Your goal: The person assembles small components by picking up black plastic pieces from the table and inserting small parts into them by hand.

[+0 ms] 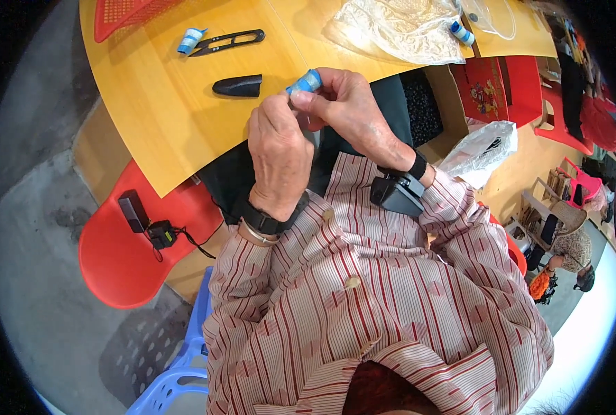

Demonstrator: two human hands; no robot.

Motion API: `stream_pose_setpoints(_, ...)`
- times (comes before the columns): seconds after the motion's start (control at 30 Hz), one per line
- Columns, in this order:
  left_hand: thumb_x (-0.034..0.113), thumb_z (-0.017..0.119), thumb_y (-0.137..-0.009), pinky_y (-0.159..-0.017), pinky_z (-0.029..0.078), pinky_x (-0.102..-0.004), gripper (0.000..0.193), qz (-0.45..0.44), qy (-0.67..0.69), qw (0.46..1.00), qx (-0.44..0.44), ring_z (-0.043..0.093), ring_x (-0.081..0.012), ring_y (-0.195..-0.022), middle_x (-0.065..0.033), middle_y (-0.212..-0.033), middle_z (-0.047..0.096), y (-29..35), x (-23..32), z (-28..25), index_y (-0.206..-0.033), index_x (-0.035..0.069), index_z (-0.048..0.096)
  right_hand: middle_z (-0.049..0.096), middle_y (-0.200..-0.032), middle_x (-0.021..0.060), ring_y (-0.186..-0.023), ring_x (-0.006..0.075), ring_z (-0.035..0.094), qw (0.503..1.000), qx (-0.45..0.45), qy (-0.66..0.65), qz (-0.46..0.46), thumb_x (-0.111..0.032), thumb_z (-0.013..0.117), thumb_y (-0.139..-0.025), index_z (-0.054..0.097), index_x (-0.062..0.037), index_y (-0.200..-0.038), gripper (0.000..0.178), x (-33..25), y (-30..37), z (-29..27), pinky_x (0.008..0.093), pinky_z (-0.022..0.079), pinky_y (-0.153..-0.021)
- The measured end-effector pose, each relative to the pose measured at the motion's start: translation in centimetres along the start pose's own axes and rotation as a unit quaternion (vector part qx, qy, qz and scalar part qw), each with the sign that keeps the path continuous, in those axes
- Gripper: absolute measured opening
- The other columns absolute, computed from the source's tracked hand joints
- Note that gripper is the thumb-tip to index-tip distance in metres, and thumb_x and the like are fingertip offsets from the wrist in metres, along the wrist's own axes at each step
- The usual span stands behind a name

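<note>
A small blue-and-white roll sits between my fingers, just over the table's near edge. My right hand is closed round it, index finger behind and thumb in front. Pressed against its lower left end are the pinched fingers of my left hand; what they grip is hidden. Just beyond my left hand lies a black tapered cover. Farther off are black thread snips, with a similar blue-and-white roll touching their left end.
A red basket stands at the far left of the yellow table. Clear plastic sheeting covers the far right, with another blue roll on it. Below are a red stool, an open carton and a plastic bag.
</note>
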State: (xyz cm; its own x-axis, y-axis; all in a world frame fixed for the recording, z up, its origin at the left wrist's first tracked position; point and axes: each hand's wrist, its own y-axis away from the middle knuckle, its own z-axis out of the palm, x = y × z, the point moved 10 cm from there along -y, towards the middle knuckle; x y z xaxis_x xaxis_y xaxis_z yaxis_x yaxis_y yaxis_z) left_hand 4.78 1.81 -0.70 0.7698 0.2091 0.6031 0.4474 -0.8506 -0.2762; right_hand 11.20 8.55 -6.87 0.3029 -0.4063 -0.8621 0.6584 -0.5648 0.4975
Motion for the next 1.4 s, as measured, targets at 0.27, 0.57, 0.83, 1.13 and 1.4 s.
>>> stream_pose_setpoints(0.27, -0.003, 0.057, -0.076, -0.063, 0.042, -0.0418, 0.02, -0.044, 0.008, 0.998, -0.034, 0.051, -0.0347, -0.073, -0.0171, -0.077, 0.049, -0.3, -0.4, 0.1, -0.092, 0.0, 0.045, 0.06, -0.072, -0.0015, -0.061, 0.0027, 0.052, 0.999, -0.005, -0.017, 0.033, -0.016, 0.063, -0.086, 0.062, -0.0031, -0.085, 0.013, 0.2, 0.1, 0.0, 0.0174, 0.045, -0.056)
stream_pose_setpoints(0.57, 0.003, 0.057, -0.082, -0.06, 0.045, -0.0415, 0.019, -0.082, 0.012, 0.997, -0.006, 0.058, -0.0346, -0.067, -0.0181, -0.072, 0.057, 0.0, -1.5, 0.2, -0.098, 0.0, 0.047, 0.058, -0.069, -0.0007, -0.059, 0.0039, 0.052, 0.992, 0.036, 0.116, -0.021, -0.014, 0.061, -0.086, 0.06, -0.0018, -0.084, 0.012, -0.1, -0.3, -0.3, 0.0184, 0.042, -0.052)
stream_pose_setpoints(0.83, 0.002, 0.056, -0.083, -0.054, 0.047, -0.038, 0.017, -0.088, 0.025, 0.995, -0.028, 0.061, -0.0307, -0.062, -0.0175, -0.071, 0.059, -0.4, -1.9, 0.7, -0.097, 0.0, 0.047, 0.058, -0.068, -0.0008, -0.058, 0.004, 0.051, 1.0, 0.021, 0.011, -0.011, -0.014, 0.061, -0.085, 0.06, -0.0028, -0.082, 0.012, 0.7, -0.7, -0.5, 0.0178, 0.041, -0.05)
stream_pose_setpoints(1.13, -0.003, 0.056, -0.079, -0.058, 0.047, -0.0383, 0.018, -0.071, 0.125, 0.987, -0.068, 0.061, -0.0307, -0.068, -0.0161, -0.075, 0.059, -0.6, -1.4, 0.3, -0.095, 0.0, 0.047, 0.062, -0.07, 0.0028, -0.059, 0.0071, 0.058, 0.994, -0.044, -0.062, 0.079, -0.016, 0.066, -0.083, 0.062, -0.0012, -0.083, 0.015, 0.2, 0.3, -0.4, 0.0176, 0.046, -0.048)
stream_pose_setpoints(1.4, -0.001, 0.053, -0.085, -0.057, 0.049, -0.0344, 0.012, -0.011, 0.124, 0.989, -0.086, 0.064, -0.0271, -0.064, -0.0165, -0.074, 0.06, -0.2, -0.5, -0.8, -0.095, -0.002, 0.047, 0.064, -0.081, 0.0035, -0.069, 0.0087, 0.063, 0.984, -0.131, -0.095, 0.074, -0.016, 0.066, -0.083, 0.062, -0.0019, -0.096, 0.02, 0.4, 0.9, 0.6, 0.0174, 0.051, -0.053)
